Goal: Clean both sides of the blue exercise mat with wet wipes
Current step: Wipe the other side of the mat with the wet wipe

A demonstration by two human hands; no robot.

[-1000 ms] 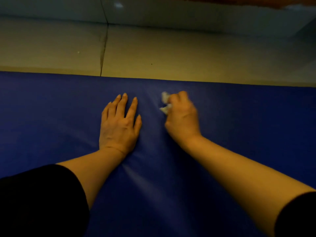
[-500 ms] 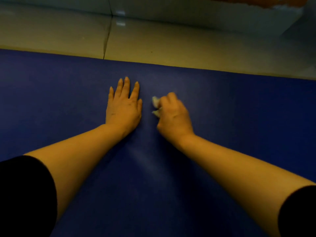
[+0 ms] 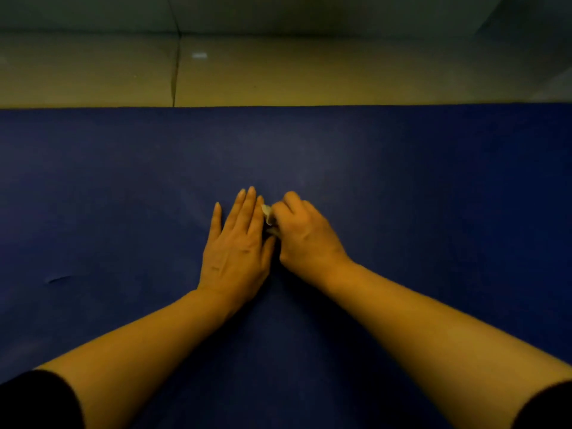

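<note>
Mat (image 3: 402,212) lies flat on the floor (image 3: 309,75), filling my view. My left hand (image 3: 236,252) presses on it, fingers spread flat. My right hand (image 3: 305,235) is clenched around a wipe (image 3: 268,215), touching the left.

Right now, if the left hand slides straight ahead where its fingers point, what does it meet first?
Only bare blue exercise mat lies ahead of the left hand, up to the mat's far edge, then tiled floor. The way looks free.
</note>
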